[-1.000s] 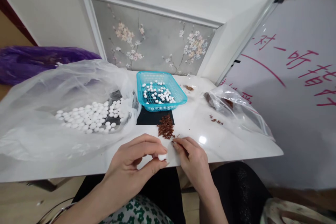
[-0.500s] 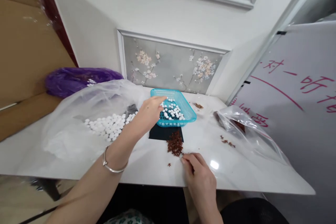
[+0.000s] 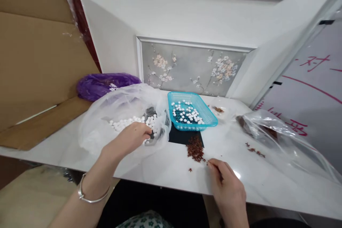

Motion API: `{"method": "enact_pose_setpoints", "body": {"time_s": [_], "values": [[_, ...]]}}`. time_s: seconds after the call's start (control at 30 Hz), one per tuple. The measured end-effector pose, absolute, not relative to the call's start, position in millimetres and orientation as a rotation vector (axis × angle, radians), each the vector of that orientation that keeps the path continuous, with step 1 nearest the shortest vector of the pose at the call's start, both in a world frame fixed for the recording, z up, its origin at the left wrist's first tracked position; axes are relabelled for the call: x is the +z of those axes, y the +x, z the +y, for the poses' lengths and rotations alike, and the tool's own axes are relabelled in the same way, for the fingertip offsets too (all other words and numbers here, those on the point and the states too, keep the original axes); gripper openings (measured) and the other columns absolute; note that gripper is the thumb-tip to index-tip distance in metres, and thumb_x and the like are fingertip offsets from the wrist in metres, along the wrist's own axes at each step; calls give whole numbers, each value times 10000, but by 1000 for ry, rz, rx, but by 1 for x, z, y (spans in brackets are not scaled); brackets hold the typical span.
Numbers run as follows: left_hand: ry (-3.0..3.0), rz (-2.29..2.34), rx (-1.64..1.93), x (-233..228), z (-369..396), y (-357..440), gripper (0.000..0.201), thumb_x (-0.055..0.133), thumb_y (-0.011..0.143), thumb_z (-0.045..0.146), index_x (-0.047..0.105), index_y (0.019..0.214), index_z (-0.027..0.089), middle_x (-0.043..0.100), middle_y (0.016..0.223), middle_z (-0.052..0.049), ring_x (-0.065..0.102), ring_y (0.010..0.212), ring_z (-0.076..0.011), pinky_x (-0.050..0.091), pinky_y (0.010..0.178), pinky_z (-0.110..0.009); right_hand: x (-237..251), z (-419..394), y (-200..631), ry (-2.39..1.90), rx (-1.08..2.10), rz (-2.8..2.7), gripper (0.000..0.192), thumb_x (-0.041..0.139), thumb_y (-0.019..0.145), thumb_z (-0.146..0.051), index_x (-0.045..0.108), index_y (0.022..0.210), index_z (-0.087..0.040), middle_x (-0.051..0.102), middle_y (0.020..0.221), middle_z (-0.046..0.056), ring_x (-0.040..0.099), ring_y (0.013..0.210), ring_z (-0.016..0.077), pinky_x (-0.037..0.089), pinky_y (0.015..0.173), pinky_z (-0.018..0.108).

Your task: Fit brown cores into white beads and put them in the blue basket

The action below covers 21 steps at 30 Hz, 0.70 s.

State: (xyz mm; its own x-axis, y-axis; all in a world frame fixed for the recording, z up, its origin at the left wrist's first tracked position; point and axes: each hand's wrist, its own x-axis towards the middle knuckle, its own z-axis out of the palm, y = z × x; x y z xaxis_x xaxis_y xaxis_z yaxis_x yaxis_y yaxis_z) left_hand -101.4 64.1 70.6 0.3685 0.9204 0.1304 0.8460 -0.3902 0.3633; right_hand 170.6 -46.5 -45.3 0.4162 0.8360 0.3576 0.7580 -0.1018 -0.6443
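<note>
My left hand (image 3: pixel 136 133), a silver bangle on its wrist, reaches into the mouth of a clear plastic bag (image 3: pixel 93 128). Its fingers are bent together at the white balls (image 3: pixel 151 123) there; whether a ball is between them is hidden. At the near edge of a pile of small reddish-brown star-shaped pieces (image 3: pixel 195 148), my right hand (image 3: pixel 227 185) pinches with thumb and forefinger. A tiny brown piece shows at those fingertips. Beyond the pile stands a blue plastic basket (image 3: pixel 211 120) with several white balls inside, partly over a black sheet (image 3: pixel 177 136).
A purple bag (image 3: pixel 93 85) and a cardboard box (image 3: pixel 34 67) are at the left. On the right lie a clear bag with brown contents (image 3: pixel 269 128) and several loose brown pieces (image 3: pixel 255 150). One stray piece (image 3: pixel 190 170) lies near the table's front. A wall stands behind.
My left hand has moved from over the basket back left to the balls in the clear bag. The right hand keeps its pinch by the brown pile. The whole view has shifted.
</note>
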Motion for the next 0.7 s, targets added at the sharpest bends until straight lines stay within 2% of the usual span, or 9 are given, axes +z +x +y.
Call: {"method": "enact_pose_setpoints", "body": {"time_s": [0.13,0.27,0.4,0.53,0.7], "values": [[2420,1563,380,49,70,-95,209,483,721,135,644,607,201,644,608,-42,589,621,-204,378,605,-276,-36,-49,173,-1763,356,-1244,238,502,857,-404,628,843,-203,651,773,30,582,675,183,452,652,266],[2451,1494,399,40,81,-97,249,457,745,128,689,742,219,702,783,-76,618,769,-240,392,674,-299,-22,-47,168,-1539,615,-1133,241,535,857,-405,582,777,-183,530,663,1,490,615,153,417,585,246],[2393,1433,766,48,78,-94,202,514,801,248,713,835,240,707,913,-61,618,807,-230,420,737,-299,-15,-43,158,-1255,832,-936,216,563,870,-389,553,786,-190,477,648,-23,422,588,120,361,557,230],[1853,1129,1061,59,41,-72,122,655,765,316,706,840,234,682,915,-27,605,829,-177,449,744,-245,-7,-45,144,-1030,993,-857,164,598,875,-333,558,804,-190,519,734,-12,410,590,90,341,571,226],[878,701,793,37,-5,-34,164,759,698,277,713,833,194,663,813,-9,607,724,-89,483,714,-176,8,-53,124,-970,1013,-973,135,560,912,-282,552,809,-194,503,733,-23,436,616,89,365,601,229]]}}
